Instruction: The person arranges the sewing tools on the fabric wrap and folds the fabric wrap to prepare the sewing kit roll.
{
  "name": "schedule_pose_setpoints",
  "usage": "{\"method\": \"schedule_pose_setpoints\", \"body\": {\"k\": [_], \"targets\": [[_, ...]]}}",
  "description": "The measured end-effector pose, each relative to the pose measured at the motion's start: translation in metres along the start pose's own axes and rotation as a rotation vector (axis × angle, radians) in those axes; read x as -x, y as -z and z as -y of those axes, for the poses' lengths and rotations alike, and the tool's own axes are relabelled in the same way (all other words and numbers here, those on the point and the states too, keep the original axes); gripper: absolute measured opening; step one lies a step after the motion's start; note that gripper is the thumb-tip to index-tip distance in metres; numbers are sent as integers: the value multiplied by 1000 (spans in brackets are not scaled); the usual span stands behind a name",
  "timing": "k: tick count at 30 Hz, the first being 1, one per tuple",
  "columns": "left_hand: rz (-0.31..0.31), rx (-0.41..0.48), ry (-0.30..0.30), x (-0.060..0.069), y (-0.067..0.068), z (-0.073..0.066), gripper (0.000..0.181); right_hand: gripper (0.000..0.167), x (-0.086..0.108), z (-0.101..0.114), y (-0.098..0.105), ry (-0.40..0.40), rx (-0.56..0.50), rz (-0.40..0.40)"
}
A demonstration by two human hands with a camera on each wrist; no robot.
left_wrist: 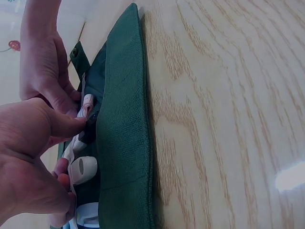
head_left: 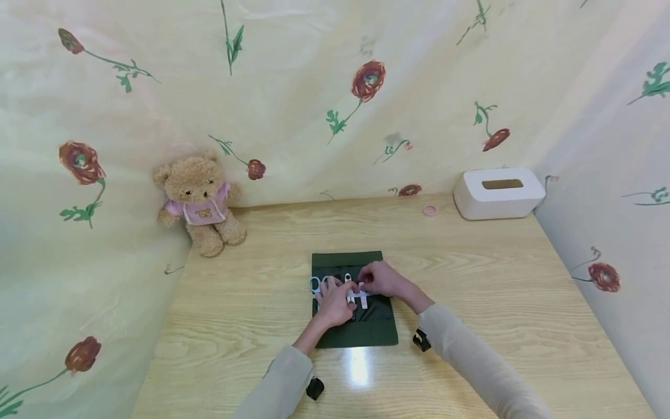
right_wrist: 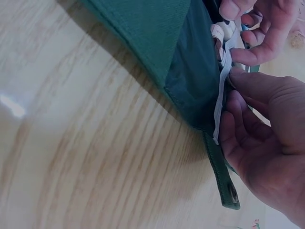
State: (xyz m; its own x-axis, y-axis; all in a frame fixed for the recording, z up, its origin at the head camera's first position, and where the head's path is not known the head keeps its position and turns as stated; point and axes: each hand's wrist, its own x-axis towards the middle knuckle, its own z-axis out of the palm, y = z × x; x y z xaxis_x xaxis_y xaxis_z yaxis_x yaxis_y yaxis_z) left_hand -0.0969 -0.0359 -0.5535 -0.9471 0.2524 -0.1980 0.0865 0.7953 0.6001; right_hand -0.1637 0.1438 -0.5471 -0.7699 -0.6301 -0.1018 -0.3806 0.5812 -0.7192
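A dark green fabric tool roll (head_left: 356, 334) lies unfolded on the table, with a white elastic band (right_wrist: 222, 95) across its middle. My left hand (head_left: 335, 302) is over the roll, its thumb and forefinger pinching around a small folded pink-and-white tape measure (left_wrist: 87, 104) at the band. My right hand (head_left: 384, 279) pinches the elastic band beside the tape measure, from the right. Under the band, near my left fingers, sit scissors with pale blue handles (head_left: 314, 284) and a white tool with a hole in its end (left_wrist: 85, 169). A black item (left_wrist: 88, 132) is partly hidden by my left thumb.
A teddy bear (head_left: 201, 201) in a pink top sits at the back left. At the back right stands a white tissue box (head_left: 499, 203), with a pink ring (head_left: 430, 210) left of it. A snap strap (right_wrist: 221, 176) sticks out from the roll's side.
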Motion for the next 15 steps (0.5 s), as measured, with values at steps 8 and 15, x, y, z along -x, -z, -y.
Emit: {"method": "schedule_pose_setpoints", "body": {"k": [8, 15], "targets": [[-78, 6, -79, 3, 3, 3, 25, 17, 4, -1, -7, -32, 45, -69], [-166, -67, -260, -16, 18, 11, 27, 15, 29, 11, -18, 41, 113, -257]]}}
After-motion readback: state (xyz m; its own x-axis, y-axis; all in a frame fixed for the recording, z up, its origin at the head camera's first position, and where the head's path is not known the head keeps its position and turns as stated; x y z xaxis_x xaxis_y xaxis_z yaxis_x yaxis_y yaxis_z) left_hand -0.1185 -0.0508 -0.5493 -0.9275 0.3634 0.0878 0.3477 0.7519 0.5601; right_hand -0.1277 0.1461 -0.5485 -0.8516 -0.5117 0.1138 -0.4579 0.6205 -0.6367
